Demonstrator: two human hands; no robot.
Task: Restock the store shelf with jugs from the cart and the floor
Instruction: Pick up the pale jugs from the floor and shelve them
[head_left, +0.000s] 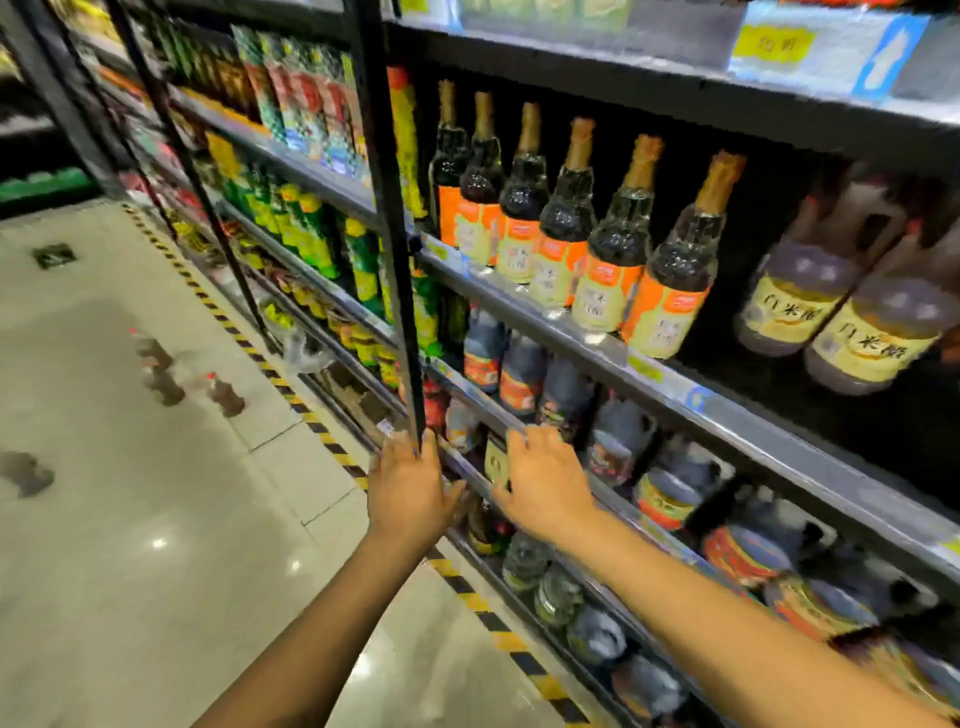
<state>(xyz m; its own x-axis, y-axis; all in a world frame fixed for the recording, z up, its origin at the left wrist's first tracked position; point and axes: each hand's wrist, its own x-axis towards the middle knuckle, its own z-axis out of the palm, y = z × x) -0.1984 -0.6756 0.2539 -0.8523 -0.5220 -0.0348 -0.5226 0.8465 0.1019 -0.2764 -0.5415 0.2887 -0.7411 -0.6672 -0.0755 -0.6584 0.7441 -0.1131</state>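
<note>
A tall store shelf (524, 306) runs along the right side, stocked with bottles and jugs. My left hand (410, 488) rests at the foot of a black upright post (387, 208), fingers against it. My right hand (545, 480) lies on the edge of a lower shelf, fingers spread over a small jug with a yellow label (496, 460); whether it grips it I cannot tell. Dark jugs with red labels (519, 376) fill that lower shelf. Several small brown jugs (226, 397) stand on the floor at left. No cart is in view.
Tall bottles with orange labels (605, 249) line the middle shelf, and large jugs with cream labels (878, 332) sit to their right. A yellow-black striped line (311, 421) runs along the shelf base. The glossy tile floor (130, 571) stretches to the left.
</note>
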